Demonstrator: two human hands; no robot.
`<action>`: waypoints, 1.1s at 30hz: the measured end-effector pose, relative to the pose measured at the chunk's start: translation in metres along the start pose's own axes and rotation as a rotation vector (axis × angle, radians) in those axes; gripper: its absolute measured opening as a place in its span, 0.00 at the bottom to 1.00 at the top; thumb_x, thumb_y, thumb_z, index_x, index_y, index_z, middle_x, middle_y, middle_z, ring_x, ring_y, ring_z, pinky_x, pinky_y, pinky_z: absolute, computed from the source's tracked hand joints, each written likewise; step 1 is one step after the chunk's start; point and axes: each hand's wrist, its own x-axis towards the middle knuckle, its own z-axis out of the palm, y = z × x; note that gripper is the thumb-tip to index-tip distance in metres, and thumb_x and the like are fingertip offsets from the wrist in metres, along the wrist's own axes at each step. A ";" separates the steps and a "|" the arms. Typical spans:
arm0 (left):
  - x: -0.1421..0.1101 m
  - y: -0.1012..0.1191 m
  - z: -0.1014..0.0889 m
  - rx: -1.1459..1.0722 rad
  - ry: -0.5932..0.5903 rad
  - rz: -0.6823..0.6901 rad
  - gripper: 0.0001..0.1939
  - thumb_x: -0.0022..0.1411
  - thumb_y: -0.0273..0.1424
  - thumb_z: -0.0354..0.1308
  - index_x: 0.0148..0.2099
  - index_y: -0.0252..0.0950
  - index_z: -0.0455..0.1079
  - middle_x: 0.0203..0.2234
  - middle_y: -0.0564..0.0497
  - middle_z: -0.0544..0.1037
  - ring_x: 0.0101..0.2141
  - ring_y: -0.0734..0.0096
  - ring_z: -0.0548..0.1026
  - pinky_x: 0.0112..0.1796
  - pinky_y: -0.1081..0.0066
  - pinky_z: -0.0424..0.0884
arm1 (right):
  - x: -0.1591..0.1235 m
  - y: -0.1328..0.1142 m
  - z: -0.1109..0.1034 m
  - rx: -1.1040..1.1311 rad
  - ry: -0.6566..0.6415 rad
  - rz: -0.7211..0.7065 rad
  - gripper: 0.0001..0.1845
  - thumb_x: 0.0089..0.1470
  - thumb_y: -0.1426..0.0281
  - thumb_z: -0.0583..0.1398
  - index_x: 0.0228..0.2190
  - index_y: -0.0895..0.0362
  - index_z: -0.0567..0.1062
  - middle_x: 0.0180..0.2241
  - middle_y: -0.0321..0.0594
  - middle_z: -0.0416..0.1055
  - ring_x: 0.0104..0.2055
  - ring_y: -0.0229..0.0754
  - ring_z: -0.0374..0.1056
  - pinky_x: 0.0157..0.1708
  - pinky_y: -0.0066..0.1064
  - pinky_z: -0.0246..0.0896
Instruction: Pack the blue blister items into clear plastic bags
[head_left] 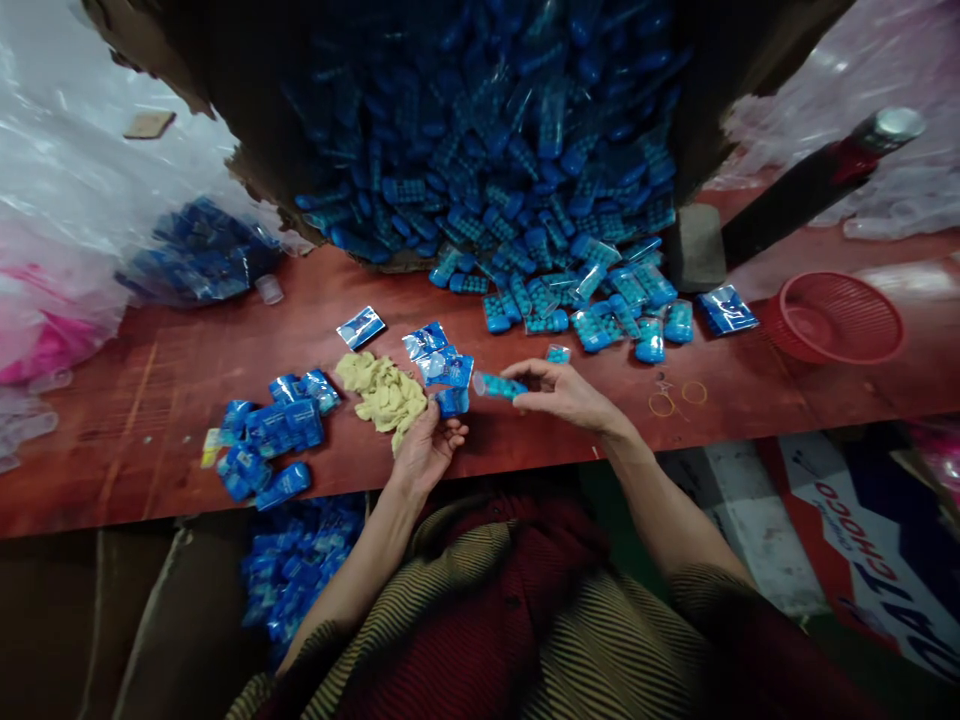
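My right hand [566,398] pinches a small clear bottle of blue beads [496,387] at one end, tilted sideways over the red table. Lower and to its left, my left hand [429,448] has its thumb and fingers closed on a blue printed sleeve [452,402]. More flat blue sleeves [448,367] lie just beyond that hand. A crumpled pale-yellow heap [382,392], its material unclear, lies to the left of them. A loose bead-filled bottle [558,354] rests behind my right hand.
Bead-filled bottles spill from a large torn carton [480,150] at the back. Sleeved blue bottles [281,430] are piled at left on the red table [172,380]. A red basket [832,320], a grey block [697,248] and rubber bands [662,402] are at right.
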 end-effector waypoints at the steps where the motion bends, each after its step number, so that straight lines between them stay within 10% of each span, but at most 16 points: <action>1: 0.000 -0.001 0.000 0.006 -0.010 0.003 0.11 0.57 0.37 0.59 0.30 0.33 0.66 0.15 0.54 0.71 0.18 0.75 0.73 0.18 0.79 0.68 | -0.003 -0.003 0.001 0.019 -0.031 -0.002 0.17 0.47 0.67 0.62 0.41 0.56 0.72 0.37 0.37 0.72 0.36 0.39 0.67 0.38 0.34 0.63; 14: 0.001 -0.005 -0.006 0.082 -0.141 0.117 0.17 0.47 0.39 0.66 0.31 0.33 0.66 0.15 0.54 0.72 0.19 0.73 0.73 0.19 0.78 0.69 | -0.013 -0.021 0.011 -0.433 0.046 -0.182 0.15 0.50 0.72 0.61 0.42 0.57 0.72 0.38 0.41 0.69 0.38 0.40 0.66 0.41 0.36 0.62; 33: 0.000 -0.006 -0.006 0.108 -0.149 0.196 0.18 0.46 0.40 0.66 0.31 0.33 0.66 0.16 0.54 0.72 0.21 0.74 0.74 0.22 0.77 0.70 | -0.019 -0.010 0.039 -0.371 0.196 -0.258 0.17 0.51 0.70 0.60 0.45 0.54 0.71 0.41 0.42 0.68 0.44 0.44 0.66 0.45 0.38 0.63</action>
